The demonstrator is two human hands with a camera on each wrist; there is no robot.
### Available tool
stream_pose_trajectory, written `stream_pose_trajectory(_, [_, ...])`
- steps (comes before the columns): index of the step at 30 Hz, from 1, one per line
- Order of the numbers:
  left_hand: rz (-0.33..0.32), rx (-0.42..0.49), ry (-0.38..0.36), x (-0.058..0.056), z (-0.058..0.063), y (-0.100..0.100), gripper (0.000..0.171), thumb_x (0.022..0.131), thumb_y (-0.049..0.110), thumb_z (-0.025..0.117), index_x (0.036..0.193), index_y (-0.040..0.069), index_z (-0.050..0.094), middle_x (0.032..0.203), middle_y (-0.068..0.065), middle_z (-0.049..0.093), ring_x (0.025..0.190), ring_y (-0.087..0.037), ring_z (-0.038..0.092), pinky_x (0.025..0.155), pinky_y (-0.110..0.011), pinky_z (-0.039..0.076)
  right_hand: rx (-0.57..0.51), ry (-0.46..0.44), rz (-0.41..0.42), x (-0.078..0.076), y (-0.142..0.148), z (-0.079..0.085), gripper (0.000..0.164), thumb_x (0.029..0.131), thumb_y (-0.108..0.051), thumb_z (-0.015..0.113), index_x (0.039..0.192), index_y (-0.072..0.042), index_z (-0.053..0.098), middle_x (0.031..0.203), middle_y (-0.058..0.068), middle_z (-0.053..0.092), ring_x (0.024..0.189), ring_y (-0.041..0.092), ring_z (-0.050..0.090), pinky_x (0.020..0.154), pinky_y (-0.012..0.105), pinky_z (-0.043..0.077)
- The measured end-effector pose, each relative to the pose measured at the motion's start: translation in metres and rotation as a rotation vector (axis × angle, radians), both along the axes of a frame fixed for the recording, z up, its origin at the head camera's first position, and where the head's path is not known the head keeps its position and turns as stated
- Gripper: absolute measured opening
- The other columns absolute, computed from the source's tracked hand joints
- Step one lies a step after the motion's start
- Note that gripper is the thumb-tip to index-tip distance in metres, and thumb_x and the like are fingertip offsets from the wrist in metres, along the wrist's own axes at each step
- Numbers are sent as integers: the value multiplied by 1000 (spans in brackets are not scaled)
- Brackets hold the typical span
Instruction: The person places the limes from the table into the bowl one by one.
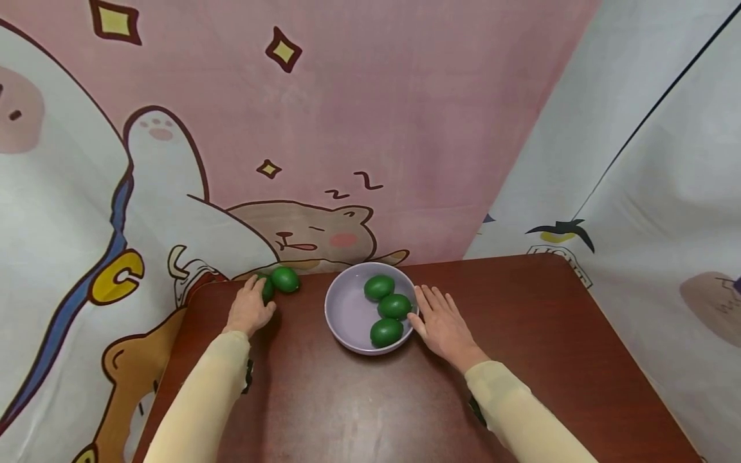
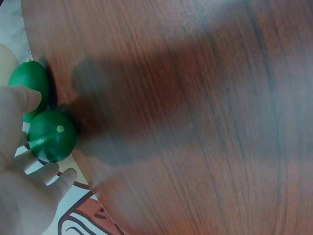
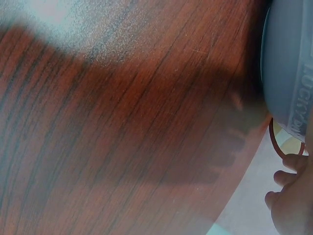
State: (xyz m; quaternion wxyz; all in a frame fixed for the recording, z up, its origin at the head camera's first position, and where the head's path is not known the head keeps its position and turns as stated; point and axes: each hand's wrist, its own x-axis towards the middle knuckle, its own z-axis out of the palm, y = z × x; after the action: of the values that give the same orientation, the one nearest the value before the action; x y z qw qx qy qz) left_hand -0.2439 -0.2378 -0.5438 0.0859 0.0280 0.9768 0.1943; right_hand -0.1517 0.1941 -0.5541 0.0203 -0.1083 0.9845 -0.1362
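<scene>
A round lilac bowl (image 1: 347, 321) sits toward the back of the table with three green limes inside, such as the middle lime (image 1: 395, 307). My left hand (image 1: 250, 308) is at the table's back left, thumb and fingers spread around a green lime (image 2: 53, 136). A second lime (image 1: 285, 279) lies right beside that one; in the left wrist view the thumb overlaps it. My right hand (image 1: 442, 326), fingers extended, rests against the right side of the bowl. In the right wrist view only the bowl's outer wall (image 3: 288, 63) with raised lettering and some fingertips show.
The dark reddish-brown wooden table (image 1: 324, 411) ends just behind the bowl and limes. A pink and white cartoon-printed cloth (image 1: 405, 128) hangs right behind that back edge and along the sides.
</scene>
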Motion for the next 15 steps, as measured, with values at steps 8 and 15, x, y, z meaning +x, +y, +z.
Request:
stream_pose_trajectory(8, [11,12,33,5,0,-1,64,97,13,59,153,-9,38,159,-33,30,141,-55,37,112,-66,36,10,7,5,0,-1,-2,71,109,-47,43,164,-5,26,166,19,32,154,39,28,125,57,20])
stream_pose_trajectory(15, [10,25,76,6,0,-4,58,98,11,62,150,-8,43,157,-31,37,140,-50,42,113,-62,38,4,13,2,-1,-1,-1,71,109,-46,44,163,-5,27,165,19,33,154,40,28,125,57,19])
